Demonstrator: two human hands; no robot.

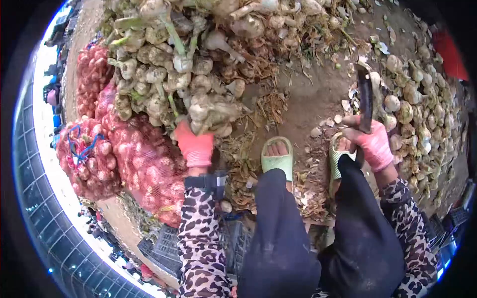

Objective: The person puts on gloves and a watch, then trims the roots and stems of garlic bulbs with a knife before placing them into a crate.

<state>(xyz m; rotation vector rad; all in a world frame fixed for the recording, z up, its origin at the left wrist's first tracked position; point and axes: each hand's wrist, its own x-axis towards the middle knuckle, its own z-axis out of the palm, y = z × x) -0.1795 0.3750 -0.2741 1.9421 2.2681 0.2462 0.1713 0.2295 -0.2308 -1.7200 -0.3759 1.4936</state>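
Observation:
My left hand (195, 145), in a pink glove, is closed at the near edge of a big heap of garlic (159, 69) with stems and roots on. Its fingers are around a dirty garlic bulb (211, 113), which partly hides the fingertips. My right hand (371, 141), also gloved in pink with some fingers bare, grips a sickle (365, 97). The dark curved blade points away from me, above the ground beside a strip of trimmed garlic bulbs (410, 111).
Red mesh sacks (144, 164) full of bulbs lie at the left, one tied with blue string (81, 144). Dry peelings and cut roots (243, 169) litter the soil around my green slippers (278, 161). Black crates (166, 248) stand at lower left. Something red (449, 54) is at upper right.

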